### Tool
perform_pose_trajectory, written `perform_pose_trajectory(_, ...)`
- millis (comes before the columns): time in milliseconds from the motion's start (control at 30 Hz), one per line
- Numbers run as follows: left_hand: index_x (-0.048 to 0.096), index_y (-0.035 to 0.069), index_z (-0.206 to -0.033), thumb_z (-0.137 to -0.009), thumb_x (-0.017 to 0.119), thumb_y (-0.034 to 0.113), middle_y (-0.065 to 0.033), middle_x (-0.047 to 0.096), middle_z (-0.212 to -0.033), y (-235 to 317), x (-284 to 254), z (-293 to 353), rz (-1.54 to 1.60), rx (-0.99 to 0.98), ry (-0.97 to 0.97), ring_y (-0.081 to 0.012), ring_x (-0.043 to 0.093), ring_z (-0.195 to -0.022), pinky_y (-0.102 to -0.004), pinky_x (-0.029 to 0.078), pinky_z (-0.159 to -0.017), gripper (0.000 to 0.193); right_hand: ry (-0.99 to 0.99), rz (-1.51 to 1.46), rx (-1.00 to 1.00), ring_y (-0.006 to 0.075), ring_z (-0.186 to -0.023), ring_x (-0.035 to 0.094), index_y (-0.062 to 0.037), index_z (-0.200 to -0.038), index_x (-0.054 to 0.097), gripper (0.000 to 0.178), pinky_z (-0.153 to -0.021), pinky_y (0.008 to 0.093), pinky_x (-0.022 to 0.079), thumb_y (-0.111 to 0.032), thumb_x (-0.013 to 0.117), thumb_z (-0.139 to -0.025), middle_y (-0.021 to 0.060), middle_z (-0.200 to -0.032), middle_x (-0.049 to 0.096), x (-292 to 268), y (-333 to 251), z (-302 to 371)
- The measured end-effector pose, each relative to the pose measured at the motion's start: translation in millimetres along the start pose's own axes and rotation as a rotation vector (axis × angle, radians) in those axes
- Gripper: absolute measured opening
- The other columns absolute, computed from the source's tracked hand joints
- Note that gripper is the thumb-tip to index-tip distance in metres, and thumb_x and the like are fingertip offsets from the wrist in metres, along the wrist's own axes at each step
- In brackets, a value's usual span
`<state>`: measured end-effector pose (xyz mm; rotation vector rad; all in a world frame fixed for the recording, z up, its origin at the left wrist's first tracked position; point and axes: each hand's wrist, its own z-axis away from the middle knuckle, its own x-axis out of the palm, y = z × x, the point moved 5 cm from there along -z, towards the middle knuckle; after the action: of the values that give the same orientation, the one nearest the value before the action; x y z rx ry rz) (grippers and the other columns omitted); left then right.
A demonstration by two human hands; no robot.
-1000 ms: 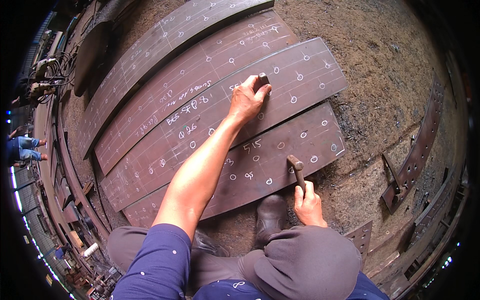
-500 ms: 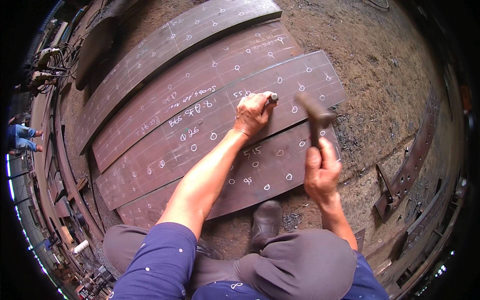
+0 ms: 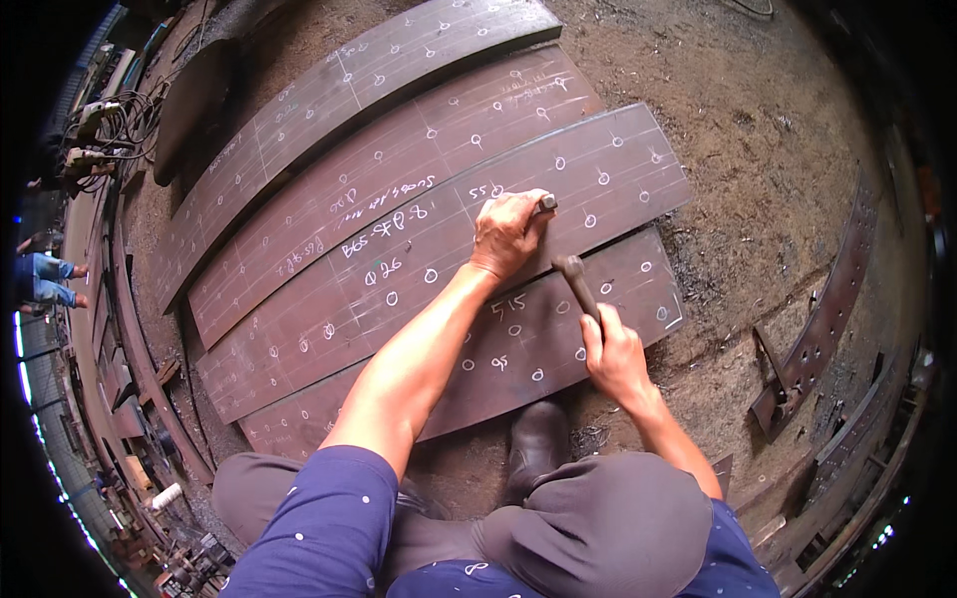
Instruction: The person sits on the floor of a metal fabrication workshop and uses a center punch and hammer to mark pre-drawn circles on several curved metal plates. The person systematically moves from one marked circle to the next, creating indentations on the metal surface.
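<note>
My left hand [image 3: 508,234] rests on a reddish-brown curved steel plate [image 3: 528,164], its fingers closed round a short steel punch [image 3: 547,202] whose blunt end points up. The rest of the punch is hidden by the fingers. My right hand [image 3: 615,349] grips a hammer [image 3: 580,284] by the handle. Its head is below and to the right of my left hand, over the gap by the nearest plate [image 3: 548,329], apart from the punch. Chalk circles, thin lines and writing mark the plates.
Two more chalk-marked plates lie beyond, the farthest a thick curved plate [image 3: 309,110]. A drilled curved strip [image 3: 822,319] lies on the dirt floor at right. My shoe [image 3: 538,444] is by the near plate edge. Far left are cables [image 3: 110,125] and a person's legs [image 3: 55,279].
The hammer has moved left, from right of the punch to below it, and its blur is gone. My right hand shifted slightly left and down. My left hand stays round the punch.
</note>
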<state>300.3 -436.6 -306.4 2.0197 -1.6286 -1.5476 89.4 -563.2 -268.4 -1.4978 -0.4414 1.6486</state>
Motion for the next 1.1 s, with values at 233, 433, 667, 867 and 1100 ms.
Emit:
perform_pose_trajectory(233, 0.071, 0.008, -0.112, -0.09, 0.078, 0.021, -0.012, 0.076, -0.104, -3.2, 3.1, -8.2, 0.085, -0.229, -0.1, -0.0309, 0.072, -0.097, -0.0424, 0.055, -0.088, 0.027, 0.061, 0.068, 0.131, 0.0486, -0.077, 0.071, -0.0056, -0.124, 0.059, 0.026, -0.065, 0.0543, 0.056, -0.022, 0.063, -0.104, 0.0244, -0.085, 0.072, -8.7, 38.3, 92.9)
perform_pose_trajectory(433, 0.072, 0.004, -0.117, -0.094, 0.077, 0.031, -0.0117, 0.078, -0.096, 17.5, 36.3, -63.6, 0.264, -0.421, -0.254, -0.0188, 0.073, -0.087, -0.0355, 0.056, -0.08, 0.035, 0.078, -0.081, 0.272, 0.0446, -0.072, 0.07, -0.0065, -0.123, 0.06, 0.024, -0.063, 0.0499, 0.053, -0.025, 0.062, -0.107, 0.0215, -0.078, 0.068, -5.0, 59.9, 110.1)
perform_pose_trajectory(667, 0.072, 0.005, -0.12, -0.096, 0.073, 0.03, -0.0126, 0.079, -0.109, 16.2, 72.1, -100.0, 0.271, -0.461, -0.401, -0.02, 0.074, -0.099, -0.0374, 0.055, -0.089, 0.035, 0.036, -0.115, 0.336, 0.0527, -0.08, 0.069, -0.004, -0.123, 0.056, 0.028, -0.067, 0.0576, 0.054, -0.026, 0.059, -0.107, 0.0265, -0.084, 0.071, 0.2, 56.1, 110.4)
perform_pose_trajectory(867, 0.071, 0.005, -0.122, -0.097, 0.072, 0.031, -0.0138, 0.078, -0.114, 14.0, 77.3, -99.0, 0.247, -0.463, -0.431, -0.0218, 0.074, -0.105, -0.0378, 0.055, -0.092, 0.036, 0.041, -0.108, 0.331, 0.0531, -0.079, 0.068, -0.0043, -0.123, 0.055, 0.028, -0.066, 0.058, 0.054, -0.027, 0.058, -0.107, 0.0266, -0.083, 0.07, -0.8, 56.2, 110.3)
perform_pose_trajectory(1100, 0.072, 0.005, -0.12, -0.096, 0.073, 0.032, -0.0147, 0.078, -0.113, 14.5, 78.1, -98.2, 0.231, -0.465, -0.41, -0.0231, 0.075, -0.106, -0.0387, 0.055, -0.092, 0.036, 0.032, -0.093, 0.307, 0.053, -0.077, 0.068, -0.0046, -0.123, 0.054, 0.028, -0.065, 0.0582, 0.053, -0.027, 0.058, -0.107, 0.0265, -0.082, 0.07, -1.5, 55.4, 109.3)
